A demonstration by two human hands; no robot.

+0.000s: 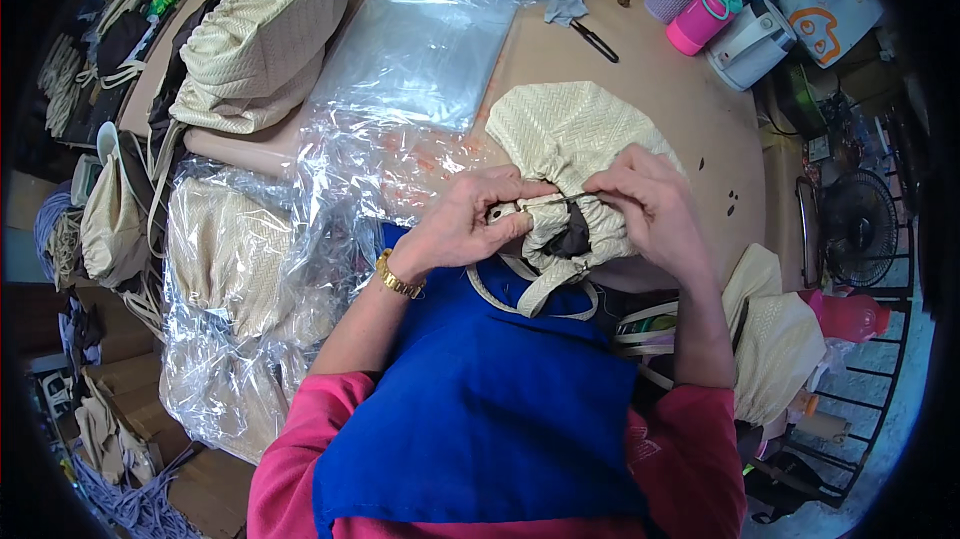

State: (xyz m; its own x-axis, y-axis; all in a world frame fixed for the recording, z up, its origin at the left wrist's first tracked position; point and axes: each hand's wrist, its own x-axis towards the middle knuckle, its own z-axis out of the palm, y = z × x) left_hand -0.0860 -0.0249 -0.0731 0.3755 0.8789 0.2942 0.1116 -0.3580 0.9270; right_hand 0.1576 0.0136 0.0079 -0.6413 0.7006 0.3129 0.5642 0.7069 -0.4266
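Note:
A cream woven drawstring bag (575, 124) lies on the table in front of me, its gathered mouth toward my body and its dark lining (570, 231) showing inside. At the left of this mouth, my left hand (462, 217) is closed, thumb and fingers pinching the gathered edge. My right hand (648, 201) pinches the same edge from the other side. A thin dark strip crosses the mouth between the two hands; whether it is cord or lining I cannot tell. The bag's cream strap (535, 301) loops down over my blue apron (490, 389).
Clear plastic sleeves (425, 54) are piled left of the bag. More woven bags (265, 44) are stacked at the far left, with plastic-wrapped ones (228, 249) nearer. Small black snips (595, 41), a pink bottle (700, 21) and a white appliance (750, 47) stand farther off. A fan (858, 224) is at right.

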